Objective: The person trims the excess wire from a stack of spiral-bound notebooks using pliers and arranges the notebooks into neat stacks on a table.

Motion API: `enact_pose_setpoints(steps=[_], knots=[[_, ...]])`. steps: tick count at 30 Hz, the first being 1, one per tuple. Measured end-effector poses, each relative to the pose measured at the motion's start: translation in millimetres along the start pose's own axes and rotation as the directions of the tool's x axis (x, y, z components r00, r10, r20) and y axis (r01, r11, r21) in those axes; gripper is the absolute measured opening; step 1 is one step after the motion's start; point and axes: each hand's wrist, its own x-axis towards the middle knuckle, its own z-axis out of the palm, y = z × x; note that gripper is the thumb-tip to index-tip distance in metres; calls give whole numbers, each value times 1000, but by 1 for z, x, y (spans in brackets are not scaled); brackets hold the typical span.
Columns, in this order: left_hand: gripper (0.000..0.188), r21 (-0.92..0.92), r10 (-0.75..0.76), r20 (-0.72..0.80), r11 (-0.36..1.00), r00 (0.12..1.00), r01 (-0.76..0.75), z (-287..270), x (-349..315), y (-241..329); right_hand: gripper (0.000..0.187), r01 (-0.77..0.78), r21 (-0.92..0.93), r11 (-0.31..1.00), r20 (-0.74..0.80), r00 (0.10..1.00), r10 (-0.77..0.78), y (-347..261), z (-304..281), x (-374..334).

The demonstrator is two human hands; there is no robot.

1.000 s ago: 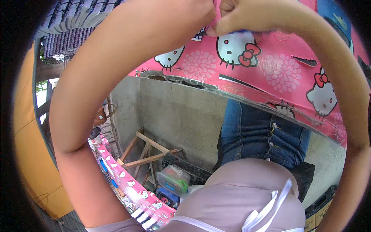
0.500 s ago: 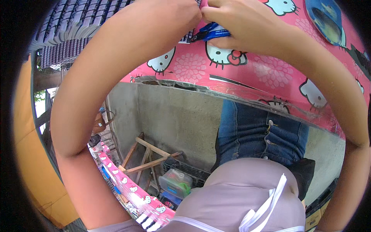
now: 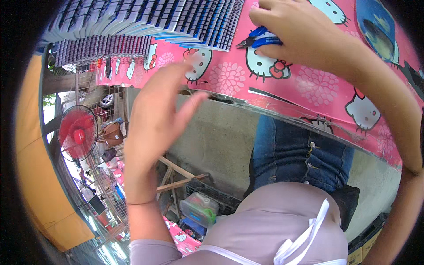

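My right hand (image 3: pixel 297 32) is closed around small blue-handled cutting pliers (image 3: pixel 267 42), just above the pink cartoon-cat table cover (image 3: pixel 227 78). The dark jaws of the pliers point left, toward a long row of booklets with black loop binding (image 3: pixel 145 20). My left hand (image 3: pixel 155 115) is in the air off the table's front edge, its thumb spread from the fingers and nothing in it. Motion blurs that hand slightly. Below the long row lies a second, shorter row of bound booklets (image 3: pixel 104 48).
A blue tray (image 3: pixel 375 28) sits at the table's far right. Beyond the left side stand a red fan (image 3: pixel 78 136) and a wire-mesh rack. Under the table are a wooden frame (image 3: pixel 181 182) and a clear plastic box (image 3: pixel 199 208). The table's front edge (image 3: pixel 282 108) is worn.
My left hand has drawn away from beside my right hand, down and left past the table edge. The booklet rows and fan are uncovered. My right hand still holds the pliers, slightly farther right.
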Motion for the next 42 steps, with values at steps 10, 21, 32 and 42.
enact_pose_setpoints(steps=[10,21,32,42], knots=[[134,-576,-679,-301,689,669,440,100,29,-30,38,-322,479,817,369,918,145,8,-28,33],[126,-755,-700,-415,621,581,208,117,56,-8,43,-201,382,902,-182,941,286,14,-15,-53],[121,-716,-772,-467,616,432,328,120,82,-10,43,79,533,842,-556,783,279,40,24,-66],[117,-643,-728,-614,685,305,341,126,200,-104,44,112,536,836,-557,792,251,44,22,-69]])
